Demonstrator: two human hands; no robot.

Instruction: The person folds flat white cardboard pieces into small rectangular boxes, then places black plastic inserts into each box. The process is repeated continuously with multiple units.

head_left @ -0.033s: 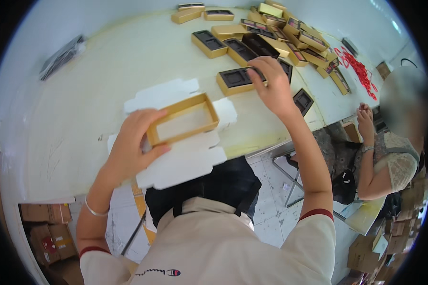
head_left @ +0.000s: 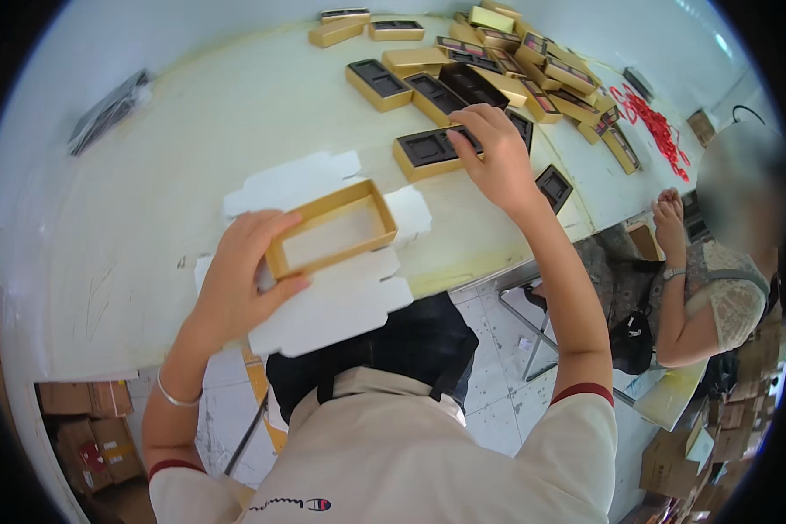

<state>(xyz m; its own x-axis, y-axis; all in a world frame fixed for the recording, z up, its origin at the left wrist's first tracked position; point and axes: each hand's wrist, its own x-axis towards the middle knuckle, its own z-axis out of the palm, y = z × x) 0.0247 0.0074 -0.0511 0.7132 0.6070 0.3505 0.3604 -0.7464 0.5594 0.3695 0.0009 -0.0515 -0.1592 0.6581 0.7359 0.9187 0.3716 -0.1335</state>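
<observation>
My left hand (head_left: 240,262) grips the left end of an open, rectangular gold box frame (head_left: 327,258), its thumb on the near side and fingers on the far side. The frame rests over a flat, unfolded white cardboard blank (head_left: 332,306), whose white surface shows through the opening. Further right, my right hand (head_left: 493,157) curls over the right end of a gold box with a black recessed insert (head_left: 428,150). The thumb and fingertips are bent at its top, and the hand hides that end.
Several gold boxes (head_left: 380,83) with black inserts or filled trays are heaped at the far right, near red ribbon (head_left: 651,127). A dark bundle in plastic (head_left: 109,109) lies far left. At the right sits another person, a hand (head_left: 670,223) near the table's edge. Cardboard cartons (head_left: 87,437) stand below.
The view has shifted slightly. Both hands keep their holds on the same things.
</observation>
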